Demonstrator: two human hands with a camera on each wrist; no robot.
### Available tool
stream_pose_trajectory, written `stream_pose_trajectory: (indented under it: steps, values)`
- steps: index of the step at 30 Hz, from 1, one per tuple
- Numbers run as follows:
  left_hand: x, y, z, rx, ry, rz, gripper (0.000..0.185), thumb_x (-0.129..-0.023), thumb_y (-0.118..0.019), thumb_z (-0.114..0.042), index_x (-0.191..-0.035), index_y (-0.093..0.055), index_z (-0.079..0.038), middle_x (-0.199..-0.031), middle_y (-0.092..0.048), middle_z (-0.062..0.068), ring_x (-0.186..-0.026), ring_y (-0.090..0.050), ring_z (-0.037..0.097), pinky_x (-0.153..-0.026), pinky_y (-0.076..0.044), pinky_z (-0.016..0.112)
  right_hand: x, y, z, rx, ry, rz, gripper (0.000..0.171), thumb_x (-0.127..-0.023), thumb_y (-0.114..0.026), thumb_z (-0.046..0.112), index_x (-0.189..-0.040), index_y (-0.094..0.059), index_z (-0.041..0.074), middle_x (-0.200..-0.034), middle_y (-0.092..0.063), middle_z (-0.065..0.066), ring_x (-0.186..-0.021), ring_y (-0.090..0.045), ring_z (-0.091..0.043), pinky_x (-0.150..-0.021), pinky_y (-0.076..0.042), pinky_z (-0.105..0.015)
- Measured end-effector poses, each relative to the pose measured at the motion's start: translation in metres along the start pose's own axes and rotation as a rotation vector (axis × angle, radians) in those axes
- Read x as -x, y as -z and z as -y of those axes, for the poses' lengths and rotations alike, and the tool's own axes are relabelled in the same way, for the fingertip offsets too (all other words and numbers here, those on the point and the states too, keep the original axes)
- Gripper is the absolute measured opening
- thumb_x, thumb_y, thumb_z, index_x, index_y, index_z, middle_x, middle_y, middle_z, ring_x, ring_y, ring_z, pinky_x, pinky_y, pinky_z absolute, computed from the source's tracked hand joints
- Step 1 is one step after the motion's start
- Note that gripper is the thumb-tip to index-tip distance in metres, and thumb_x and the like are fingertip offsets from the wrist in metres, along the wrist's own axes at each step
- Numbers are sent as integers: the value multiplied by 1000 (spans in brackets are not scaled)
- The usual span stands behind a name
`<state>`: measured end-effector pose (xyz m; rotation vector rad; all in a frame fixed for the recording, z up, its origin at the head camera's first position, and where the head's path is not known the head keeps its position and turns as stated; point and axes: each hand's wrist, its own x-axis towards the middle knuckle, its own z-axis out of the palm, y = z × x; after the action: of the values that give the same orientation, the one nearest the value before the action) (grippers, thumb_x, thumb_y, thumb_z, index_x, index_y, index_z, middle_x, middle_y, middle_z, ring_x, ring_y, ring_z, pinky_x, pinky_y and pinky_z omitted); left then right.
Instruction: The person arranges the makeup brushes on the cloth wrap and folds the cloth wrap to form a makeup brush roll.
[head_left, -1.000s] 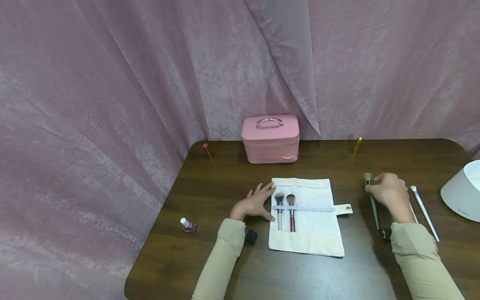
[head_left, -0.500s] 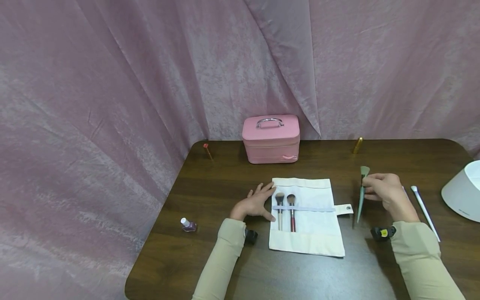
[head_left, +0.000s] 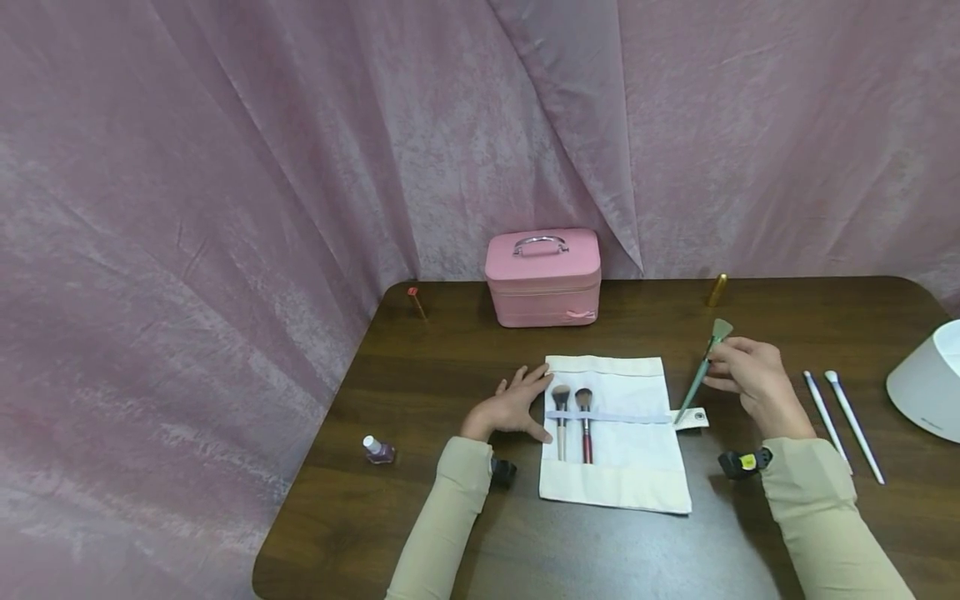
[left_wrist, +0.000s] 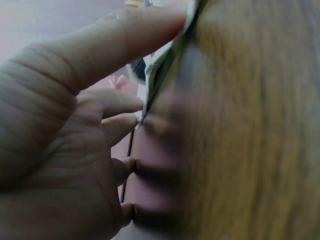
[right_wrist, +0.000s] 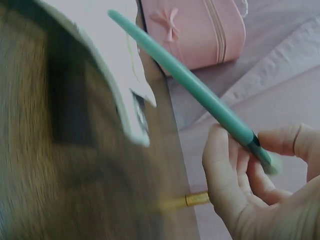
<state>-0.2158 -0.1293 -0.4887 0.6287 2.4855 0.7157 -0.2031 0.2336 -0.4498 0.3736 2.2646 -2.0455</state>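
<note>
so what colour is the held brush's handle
Teal green; the brush handle shows best in the right wrist view.

A wooden table spans the lower frame, bearing a pink case, red tube and gold tube mid-frame. Lower left sits a purple bottle; lower centre, white cloth; lower right, two white brushes.

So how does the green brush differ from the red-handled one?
The green brush is held in the right hand; the red-handled brush lies under the strap of the white pouch. The green brush has a flared, pale green head; the red-handled brush a dark, rounded one. Both have their bristles at the far end.
</note>
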Motion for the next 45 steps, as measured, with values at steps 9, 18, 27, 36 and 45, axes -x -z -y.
stream_pose_trajectory:
  steps: [9, 18, 27, 36, 45]
  values:
    - [1, 1, -1, 5, 0, -2, 106, -78, -90, -26, -162, -26, -13, -170, -7, -1, -155, 4, 29, -120, -1, 58, 1, -22, 5, -63, 7, -18, 19, -101, -48, 9, -113, -51, -6, -106, -50, -11, -79, -62, -9, -74, -59, -26]
    - [0, 1, -2, -4, 0, 3, 106, -78, -90, -27, -162, -26, -14, -170, -7, -2, -155, 3, 28, -120, -2, 58, -5, -45, 6, -120, 3, -2, 16, -102, -47, 8, -110, -50, -5, -111, -48, -13, -82, -61, -11, -79, -58, -29]
    - [1, 0, -1, 1, 2, 6, 106, -79, -89, -27, -162, -25, -14, -170, -6, -3, -155, 4, 28, -120, -2, 57, -11, -66, 5, -97, -57, -3, 18, -102, -46, 11, -115, -50, -1, -115, -50, -14, -91, -58, -13, -80, -58, -27]
    - [0, 1, 0, -13, 1, 6, 106, -79, -89, -27, -162, -26, -14, -170, -7, -2, -155, 3, 28, -120, -3, 58, -14, -80, -1, -116, -73, 58, 29, -103, -47, 10, -126, -47, -8, -120, -49, -16, -88, -60, -11, -86, -57, -32]
    - [2, 1, -2, 1, -4, 2, 106, -78, -90, -27, -162, -26, -13, -170, -7, -2, -155, 3, 28, -120, -2, 58, -13, -86, -6, -111, -92, 124, 29, -103, -47, 10, -127, -47, -7, -113, -51, -11, -86, -58, -11, -81, -58, -30]
